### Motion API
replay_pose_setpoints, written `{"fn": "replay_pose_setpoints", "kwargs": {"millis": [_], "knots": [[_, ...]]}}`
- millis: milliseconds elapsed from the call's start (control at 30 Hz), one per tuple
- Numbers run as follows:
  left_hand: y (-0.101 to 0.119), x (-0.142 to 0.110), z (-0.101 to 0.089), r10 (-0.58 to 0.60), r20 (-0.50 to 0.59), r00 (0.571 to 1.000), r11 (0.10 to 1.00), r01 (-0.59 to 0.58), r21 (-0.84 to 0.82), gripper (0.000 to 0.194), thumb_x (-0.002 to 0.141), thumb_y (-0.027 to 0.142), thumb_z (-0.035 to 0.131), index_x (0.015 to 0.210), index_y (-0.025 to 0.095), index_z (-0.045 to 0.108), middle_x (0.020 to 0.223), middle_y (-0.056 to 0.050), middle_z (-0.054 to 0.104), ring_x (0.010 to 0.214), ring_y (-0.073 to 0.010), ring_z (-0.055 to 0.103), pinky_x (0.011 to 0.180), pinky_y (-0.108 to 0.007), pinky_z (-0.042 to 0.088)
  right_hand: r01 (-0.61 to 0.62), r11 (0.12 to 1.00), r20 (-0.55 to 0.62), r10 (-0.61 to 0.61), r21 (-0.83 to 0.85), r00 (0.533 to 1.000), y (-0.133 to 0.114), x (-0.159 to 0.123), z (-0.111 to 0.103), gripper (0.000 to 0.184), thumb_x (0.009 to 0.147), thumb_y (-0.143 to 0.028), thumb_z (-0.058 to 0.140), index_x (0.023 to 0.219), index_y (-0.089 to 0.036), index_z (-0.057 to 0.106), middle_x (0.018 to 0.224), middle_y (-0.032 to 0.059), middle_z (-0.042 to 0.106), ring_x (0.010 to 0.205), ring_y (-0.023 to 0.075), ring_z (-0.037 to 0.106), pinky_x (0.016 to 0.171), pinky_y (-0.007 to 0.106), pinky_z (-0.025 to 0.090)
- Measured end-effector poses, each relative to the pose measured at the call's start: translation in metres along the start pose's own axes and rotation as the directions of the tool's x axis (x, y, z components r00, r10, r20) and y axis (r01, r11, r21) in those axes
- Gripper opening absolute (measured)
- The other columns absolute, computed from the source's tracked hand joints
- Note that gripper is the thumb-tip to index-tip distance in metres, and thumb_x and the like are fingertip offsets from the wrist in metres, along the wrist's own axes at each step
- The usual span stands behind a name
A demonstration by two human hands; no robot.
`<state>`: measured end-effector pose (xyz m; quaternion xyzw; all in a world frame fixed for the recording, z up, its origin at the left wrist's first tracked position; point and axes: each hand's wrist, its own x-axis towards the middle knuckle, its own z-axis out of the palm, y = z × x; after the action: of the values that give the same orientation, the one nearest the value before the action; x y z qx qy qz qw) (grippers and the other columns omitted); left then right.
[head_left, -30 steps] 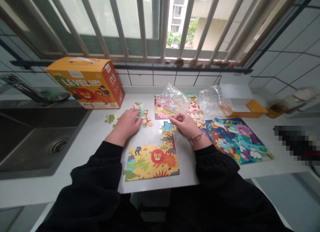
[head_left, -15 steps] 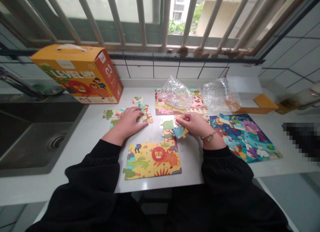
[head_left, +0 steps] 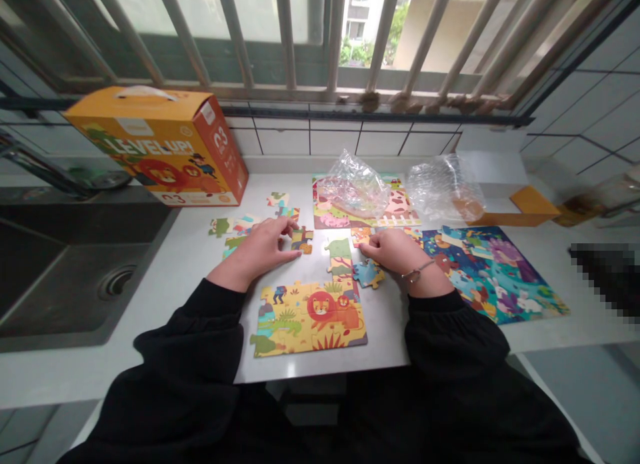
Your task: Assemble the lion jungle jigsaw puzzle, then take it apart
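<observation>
- Counter: change is confined to its middle. Directions run from the lion section, window at 12. The front edge passes close at 6 o'clock; bare room lies at 3 to 4.
- Sink: 9 to 10 o'clock, its rim well apart from the pieces.
- Box: upright at 10 to 11 o'clock, limiting room on that side.
- Night-blue puzzle: 2 to 3 o'clock, beside the right forearm; little sideways room there.
- Lion section: assembled, flat, unmoved. A column ending in a green piece rises at 1 o'clock.
- Right hand: 2 o'clock; has let go of the blue piece. Fingertips are now narrow at the orange piece; whether they pinch it, cannot tell.
- Left hand: 11 o'clock, moderately wide, thumb and fingertips about the brown piece; no firm grip shows. Open counter lies between it and the column.
- Blue piece: now lying right of the column, touching or just beside, cannot tell. Judged set aside, unfitted.
</observation>
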<state>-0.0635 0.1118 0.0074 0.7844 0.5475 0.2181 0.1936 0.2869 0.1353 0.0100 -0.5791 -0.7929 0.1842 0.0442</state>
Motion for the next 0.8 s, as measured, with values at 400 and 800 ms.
{"fn": "replay_pose_setpoints", "kwargs": {"millis": [400,800], "knots": [[0.005,0.0,-0.002,0.033,0.075,0.997,0.99,-0.043,0.134,0.048,0.082,0.048,0.1,0.114,0.026,0.071,0.113,-0.006,0.078,0.105,-0.0309,0.07,0.099,-0.049,0.053,-0.075,0.997,-0.209,0.081,0.037,0.975,0.016,-0.005,0.0,0.053,0.104,-0.053,0.075,0.063,-0.025,0.054,0.063,0.0015,0.056,0.063,0.0187,0.043,0.064,0.037,0.025],[0.024,-0.006,0.004,-0.026,0.088,0.996,0.992,0.036,-0.121,0.022,0.092,0.04,0.086,0.099,0.026,0.07,0.093,-0.001,0.073,0.085,-0.0228,0.068,0.079,-0.038,0.052,0.159,0.963,-0.205,-0.114,0.216,0.972,-0.021,-0.006,0.011,0.048,0.109,-0.045,0.065,0.069,-0.024,0.047,0.067,-0.0014,0.055,0.065,0.0155,0.044,0.068,0.035,0.028]]}}
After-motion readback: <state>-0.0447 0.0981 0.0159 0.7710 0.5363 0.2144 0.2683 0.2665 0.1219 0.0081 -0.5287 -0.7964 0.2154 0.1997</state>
